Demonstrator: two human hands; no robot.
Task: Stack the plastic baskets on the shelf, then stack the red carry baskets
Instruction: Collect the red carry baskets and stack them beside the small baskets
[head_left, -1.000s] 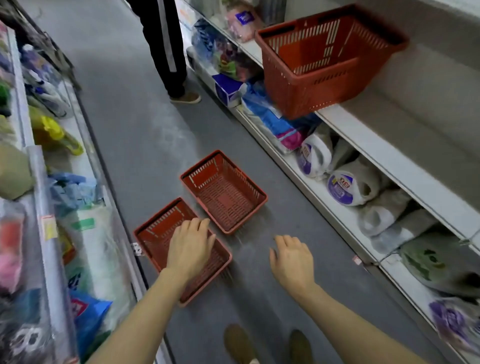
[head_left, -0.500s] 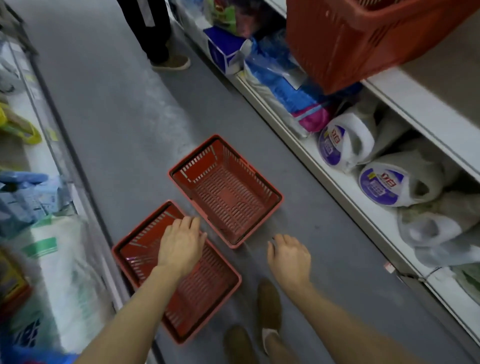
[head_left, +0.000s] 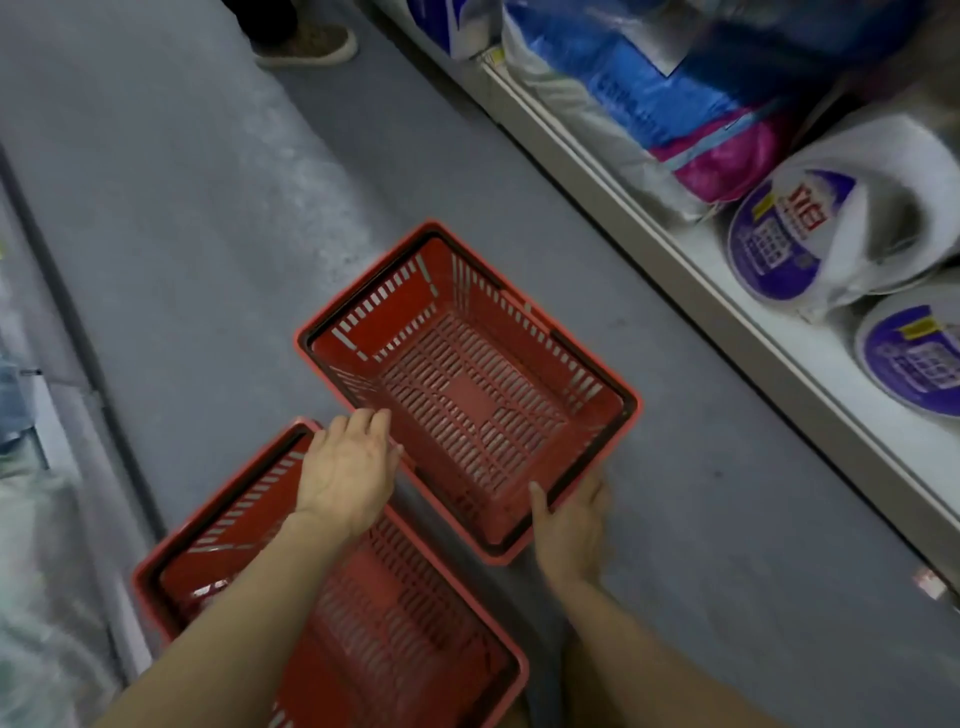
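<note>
Two baskets: both red plastic, slatted, both on the grey floor (head_left: 218, 171) of a shop aisle, side by side and not stacked.
Near basket (head_left: 395, 613): lowest in view, toward the left; nothing in it; the left forearm crosses above it.
Far basket (head_left: 467, 384): just beyond the near one, corners nearly touching; nothing in it; a dark handle lies folded along its rim.
Left hand (head_left: 347, 470): palm down, fingers spread flat and loose, over the gap between the two baskets, fingertips at the far basket's near-left edge; whether it touches the rim I cannot tell; it grips nothing.
Right hand (head_left: 571, 525): at the far basket's near-right corner, thumb pressed on the rim, fingers running along the outer wall; whether they curl beneath I cannot tell.
Shelf (head_left: 691, 270): pale, low, along the right side of the aisle, beyond the baskets.
On the shelf, counted: two white packs with round purple labels, one (head_left: 831, 218) nearer the middle, one (head_left: 914, 353) at the right edge; one pink pack (head_left: 727, 161); one blue pack (head_left: 639, 88) farther along.
Left edge: blurred pale goods (head_left: 31, 519), kind unclear.
One shoe (head_left: 306, 47): another person's, on the floor at the far top.
</note>
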